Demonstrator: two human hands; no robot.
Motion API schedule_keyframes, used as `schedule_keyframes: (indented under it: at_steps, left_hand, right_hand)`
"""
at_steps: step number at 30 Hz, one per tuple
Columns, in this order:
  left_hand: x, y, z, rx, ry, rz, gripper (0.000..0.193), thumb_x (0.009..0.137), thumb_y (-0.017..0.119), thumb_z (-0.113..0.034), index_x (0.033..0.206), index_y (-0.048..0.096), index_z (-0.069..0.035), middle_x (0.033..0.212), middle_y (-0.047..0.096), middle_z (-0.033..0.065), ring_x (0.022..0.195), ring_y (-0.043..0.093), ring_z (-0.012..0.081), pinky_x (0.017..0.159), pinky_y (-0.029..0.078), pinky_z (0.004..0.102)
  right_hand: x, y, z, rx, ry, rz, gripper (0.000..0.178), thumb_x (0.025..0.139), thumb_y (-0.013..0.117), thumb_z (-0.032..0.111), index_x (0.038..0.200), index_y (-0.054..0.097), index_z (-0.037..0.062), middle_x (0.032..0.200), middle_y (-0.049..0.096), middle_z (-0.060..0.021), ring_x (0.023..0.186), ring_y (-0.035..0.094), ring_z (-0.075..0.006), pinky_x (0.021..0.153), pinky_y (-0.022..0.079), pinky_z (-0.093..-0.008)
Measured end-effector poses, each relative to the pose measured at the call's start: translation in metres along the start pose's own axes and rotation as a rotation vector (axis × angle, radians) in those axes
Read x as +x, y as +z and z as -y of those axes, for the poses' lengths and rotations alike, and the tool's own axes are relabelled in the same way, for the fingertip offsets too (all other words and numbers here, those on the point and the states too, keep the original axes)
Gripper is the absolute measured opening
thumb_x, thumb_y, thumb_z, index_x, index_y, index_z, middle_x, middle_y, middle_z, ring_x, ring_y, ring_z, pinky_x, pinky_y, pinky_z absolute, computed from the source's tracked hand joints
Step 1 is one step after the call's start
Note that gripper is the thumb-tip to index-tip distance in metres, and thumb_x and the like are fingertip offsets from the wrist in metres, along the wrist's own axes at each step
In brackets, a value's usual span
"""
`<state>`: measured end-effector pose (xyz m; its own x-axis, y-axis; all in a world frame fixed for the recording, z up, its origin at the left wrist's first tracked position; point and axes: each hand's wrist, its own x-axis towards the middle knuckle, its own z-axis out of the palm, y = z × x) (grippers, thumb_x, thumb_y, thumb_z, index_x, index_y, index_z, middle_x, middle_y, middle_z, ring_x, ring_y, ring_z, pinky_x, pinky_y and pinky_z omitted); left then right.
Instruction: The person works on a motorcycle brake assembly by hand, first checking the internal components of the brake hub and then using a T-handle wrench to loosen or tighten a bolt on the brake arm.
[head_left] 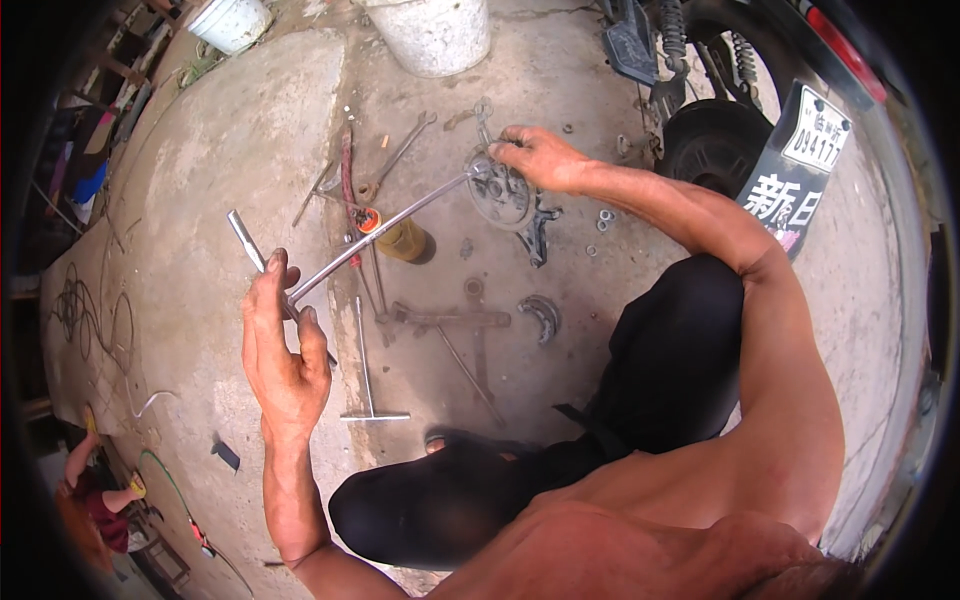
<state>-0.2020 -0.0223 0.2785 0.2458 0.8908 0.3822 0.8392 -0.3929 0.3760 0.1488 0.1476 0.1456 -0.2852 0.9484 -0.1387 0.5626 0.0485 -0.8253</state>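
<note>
A long T-handle socket wrench (385, 228) runs slantwise up to the right. My left hand (285, 350) is closed round its crossbar, thumb and fingers on either side of the shaft. The socket end meets a round metal brake plate (500, 198). At the plate's upper edge, my right hand (538, 158) is closed on it, fingers curled; exactly where the fingertips grip is hidden. Just below the plate lies a dark metal bracket-like part (540, 236). A curved brake shoe (541, 319) lies nearer to me on the concrete.
A yellowish bottle with an orange top (400, 237) stands behind the wrench shaft. Another T-handle wrench (366, 370), a hammer (450, 318) and a combination wrench (403, 150) lie around. White buckets (435, 40) stand at the back, a motorbike wheel (712, 145) at right. Another person (100, 510) is far left.
</note>
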Motion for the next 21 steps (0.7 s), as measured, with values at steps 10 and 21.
schedule_keyframes:
  at_steps: [10,21]
  left_hand:
    - [-0.007,-0.005,0.018,-0.934,-0.435,0.408,0.047,0.091,0.054,0.008,0.138,0.048,0.002,0.126,0.065,0.0148,0.082,0.069,0.0192,0.079,0.053,0.0330]
    - [0.006,-0.014,0.006,0.443,-0.083,0.121,0.035,0.089,0.069,-0.007,0.124,0.066,-0.008,0.103,0.069,0.0106,0.089,0.064,0.0270,0.081,0.050,0.0362]
  right_hand:
    - [0.001,0.006,-0.004,0.020,-0.063,-0.076,0.054,0.096,0.058,0.044,0.120,0.063,-0.0042,0.105,0.068,-0.0258,0.102,0.066,-0.0350,0.093,0.048,-0.0406]
    - [-0.008,0.005,0.011,0.145,0.104,0.009,0.054,0.097,0.059,0.043,0.121,0.063,-0.0055,0.110,0.068,-0.0222,0.107,0.062,-0.0271,0.097,0.046,-0.0374]
